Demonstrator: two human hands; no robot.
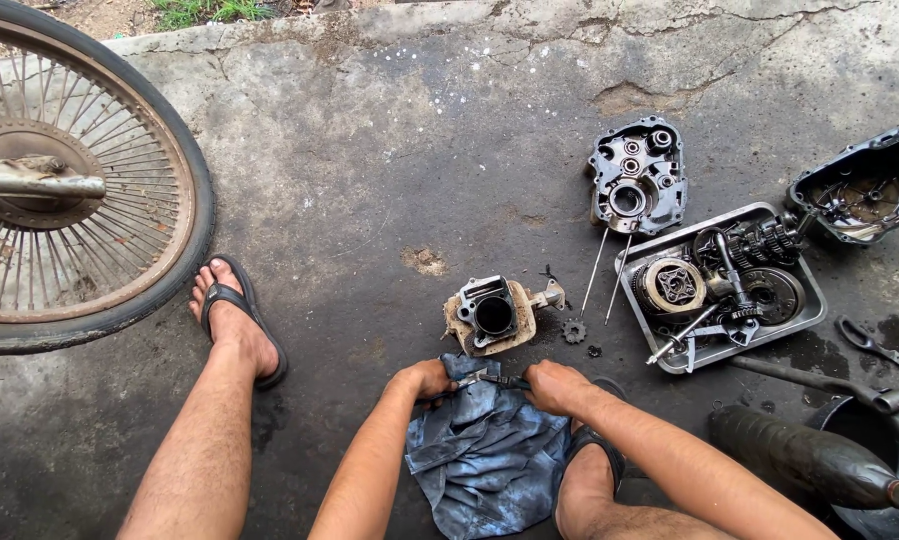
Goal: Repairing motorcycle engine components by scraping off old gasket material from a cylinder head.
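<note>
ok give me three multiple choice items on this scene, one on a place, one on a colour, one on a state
1. Where is the metal tray of engine parts?
A. right of the cylinder block
B. under the spoked wheel
C. on the cloth

2. What colour is the cloth?
A. red
B. blue-grey
C. white

3. What are the hands doing?
A. resting apart on the knees
B. lifting the wheel
C. gripping a small part over the cloth

Answers:
1 A, the tray lies right of the block.
2 B, the cloth is dull blue-grey.
3 C, left hand and right hand meet on a small dark part.
</note>
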